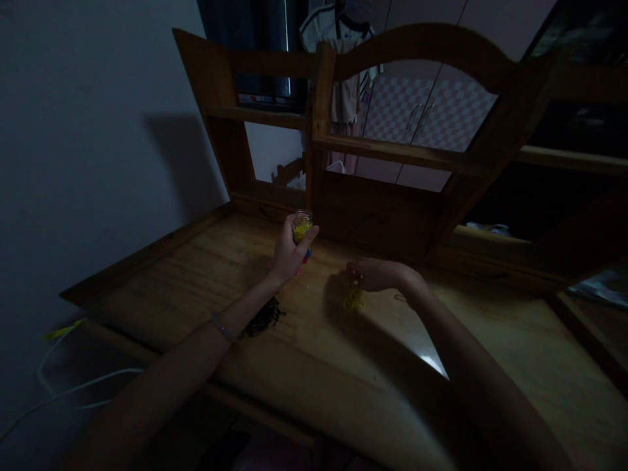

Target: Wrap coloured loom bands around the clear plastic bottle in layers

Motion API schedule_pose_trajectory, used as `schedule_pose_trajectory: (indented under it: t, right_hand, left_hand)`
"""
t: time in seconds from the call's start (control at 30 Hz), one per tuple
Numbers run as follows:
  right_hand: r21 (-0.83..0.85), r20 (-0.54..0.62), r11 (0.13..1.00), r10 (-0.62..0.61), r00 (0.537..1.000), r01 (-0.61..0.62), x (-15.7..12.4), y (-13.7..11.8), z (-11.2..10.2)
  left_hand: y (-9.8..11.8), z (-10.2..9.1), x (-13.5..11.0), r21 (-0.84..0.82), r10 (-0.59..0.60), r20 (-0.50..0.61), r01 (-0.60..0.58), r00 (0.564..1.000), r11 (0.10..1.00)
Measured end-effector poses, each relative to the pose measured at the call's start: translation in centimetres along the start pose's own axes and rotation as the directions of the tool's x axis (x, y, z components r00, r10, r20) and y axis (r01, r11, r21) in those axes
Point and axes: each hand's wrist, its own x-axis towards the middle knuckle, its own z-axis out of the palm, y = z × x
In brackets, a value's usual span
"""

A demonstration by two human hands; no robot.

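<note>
My left hand (290, 252) is wrapped round a small clear jar (303, 214) with yellow rubber bands (301, 229) inside. The jar is upright and its mouth is uncovered. Behind and below that hand, something blue and red (307, 256) is partly hidden. My right hand (367, 273) is closed, fingers bent down over a small heap of yellow rubber bands (352, 301) on the wooden desk (304, 353). What its fingertips pinch is too dim to make out. A pile of black bands (265, 318) lies beside my left forearm. One loose band (400, 297) rests near my right wrist.
A wooden shelf unit (321, 124) rises along the desk's back edge. At left is a plain wall (98, 163), with a white cable (88, 383) hanging below the desk's corner. Clothes (346, 85) hang beyond the shelves, before a checked cabinet (397, 108). The room is dim.
</note>
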Motion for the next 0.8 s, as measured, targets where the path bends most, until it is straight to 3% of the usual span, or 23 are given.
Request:
schedule_pose_trajectory:
  t: [0.13,0.5,0.6,0.8]
  right_hand:
    - [0.065,0.075,0.995,-0.083,0.994,0.078,-0.3,-0.7,0.1]
    - [0.109,0.094,0.985,-0.141,0.986,0.13,-0.5,-3.8,0.6]
    - [0.17,0.143,0.977,-0.154,0.978,0.129,-0.4,-4.0,0.6]
    - [0.2,0.104,0.962,-0.21,0.972,0.186,0.3,-3.2,1.1]
  left_hand:
    - [0.0,0.0,-0.1,-0.006,0.001,0.013,-0.001,1.0,1.0]
    - [0.0,0.0,-0.3,0.007,-0.015,0.021,0.015,1.0,1.0]
    - [0.0,0.0,-0.3,0.014,-0.014,0.023,0.014,1.0,1.0]
    - [0.2,0.2,-0.3,0.005,-0.014,0.019,0.014,1.0,1.0]
